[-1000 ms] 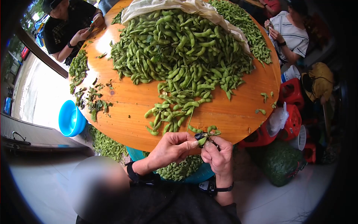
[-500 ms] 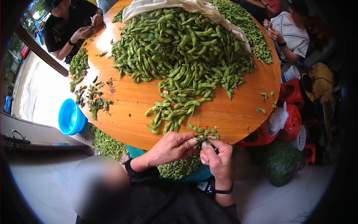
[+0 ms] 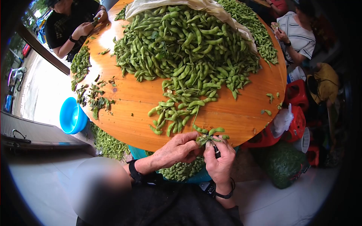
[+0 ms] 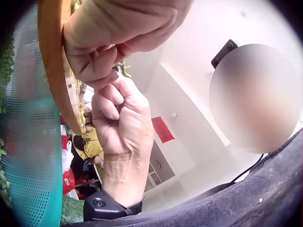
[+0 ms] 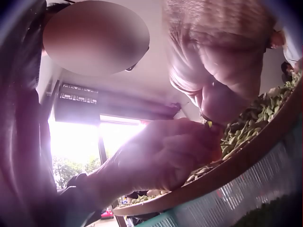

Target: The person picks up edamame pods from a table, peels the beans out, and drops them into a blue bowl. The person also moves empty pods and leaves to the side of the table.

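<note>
In the head view, my left hand (image 3: 180,150) and right hand (image 3: 221,160) meet at the near edge of the table. Between their fingertips is a small sprig of green soybean pods (image 3: 205,139), pinched by thumb and fingers from both sides. A small black thing (image 3: 217,151) shows against the right hand's fingers; its kind I cannot tell. Loose pods (image 3: 216,130) lie just beyond the fingertips. In the left wrist view, the right hand (image 4: 125,118) has its fingers curled in; the hands largely hide the sprig in both wrist views.
A large heap of soybean pods (image 3: 181,45) covers the middle of the round wooden table (image 3: 132,128), with a pale cloth (image 3: 211,6) behind it. Below the table edge, a teal basket (image 4: 35,165) holds more pods. A blue basin (image 3: 71,116) and red stools (image 3: 298,122) stand beside. Other people sit across.
The pod sprig has turned between the fingers; a dark leaf and bright green pod seen there earlier no longer show. Both hands stay at the same spot by the table edge.
</note>
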A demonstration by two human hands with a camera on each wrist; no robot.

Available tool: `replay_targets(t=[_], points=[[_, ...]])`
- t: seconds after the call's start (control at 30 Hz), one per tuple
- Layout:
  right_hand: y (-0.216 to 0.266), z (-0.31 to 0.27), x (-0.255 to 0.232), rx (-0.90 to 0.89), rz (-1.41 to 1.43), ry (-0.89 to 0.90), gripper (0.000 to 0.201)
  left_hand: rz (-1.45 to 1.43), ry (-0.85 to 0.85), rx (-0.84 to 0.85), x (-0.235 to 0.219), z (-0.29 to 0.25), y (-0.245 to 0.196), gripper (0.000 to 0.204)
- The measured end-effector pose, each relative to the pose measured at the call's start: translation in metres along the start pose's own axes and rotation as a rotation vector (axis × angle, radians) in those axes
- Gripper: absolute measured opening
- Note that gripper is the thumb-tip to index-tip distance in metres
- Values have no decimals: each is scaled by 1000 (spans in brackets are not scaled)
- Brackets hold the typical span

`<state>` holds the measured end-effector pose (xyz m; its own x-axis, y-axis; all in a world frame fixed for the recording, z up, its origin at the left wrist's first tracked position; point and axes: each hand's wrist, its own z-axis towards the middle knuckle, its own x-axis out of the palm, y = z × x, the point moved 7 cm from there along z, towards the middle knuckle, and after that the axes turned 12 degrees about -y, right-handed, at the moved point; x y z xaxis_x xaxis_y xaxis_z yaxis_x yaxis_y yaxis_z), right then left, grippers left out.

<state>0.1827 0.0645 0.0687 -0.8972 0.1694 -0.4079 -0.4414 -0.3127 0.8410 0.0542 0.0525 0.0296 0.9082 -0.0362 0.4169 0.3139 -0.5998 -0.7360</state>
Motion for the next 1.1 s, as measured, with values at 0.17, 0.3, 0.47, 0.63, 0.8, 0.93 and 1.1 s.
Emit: replay_targets(t=[0.17,0.3,0.47,0.63,0.8,0.93,1.1], points=[[9,1,-1,-54,5,-17,15,-24,21,102,0,1,2,11],[14,1,-1,-71,47,6,15,-89,-9,93,-1,1,3,9],[1,1,-3,74,143,34,17,-152,28,117,-5,-1,2,11],[6,5,-26,-79,82,61,18,217,6,223,-13,-7,-3,24],[20,-4,-22,-241,-58,205,20,192,-34,349,-3,-4,-19,27],[12,-13,-16,-263,-150,245,23,490,-29,645,5,3,-21,18],[-4,4,-45,-44,-238,151,17,274,-158,442,1,1,-14,16]])
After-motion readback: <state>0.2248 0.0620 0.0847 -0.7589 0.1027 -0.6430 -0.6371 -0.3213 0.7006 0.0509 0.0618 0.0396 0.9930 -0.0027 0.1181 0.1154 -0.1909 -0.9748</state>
